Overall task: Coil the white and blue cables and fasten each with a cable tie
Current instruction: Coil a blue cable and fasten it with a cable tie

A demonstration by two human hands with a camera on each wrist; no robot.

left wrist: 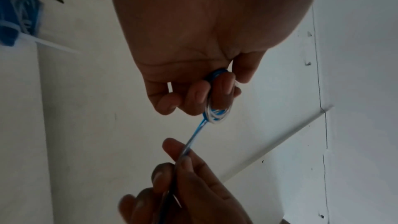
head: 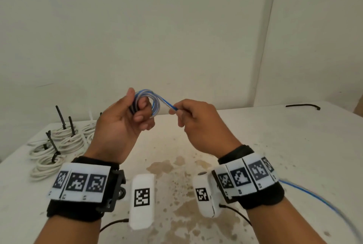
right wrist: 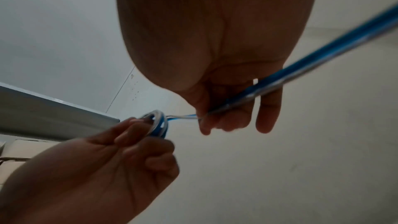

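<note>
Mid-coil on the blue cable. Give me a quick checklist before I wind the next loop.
1. Coil held: left hand has fingers curled through the loops. Ok.
2. Feed gripped: right hand pinches the blue cable just past the coil. Ok.
3. Loops even: they sit stacked together, none springing loose. Ok.
4. Slack free: the tail runs off past the right wrist; blurred, its end is out of view. Cannot tell.
5. Tie ready: a black tie lies far right on the table, not in hand. Not ok yet.
6. White coils tied and aside at left. Ok.
</note>
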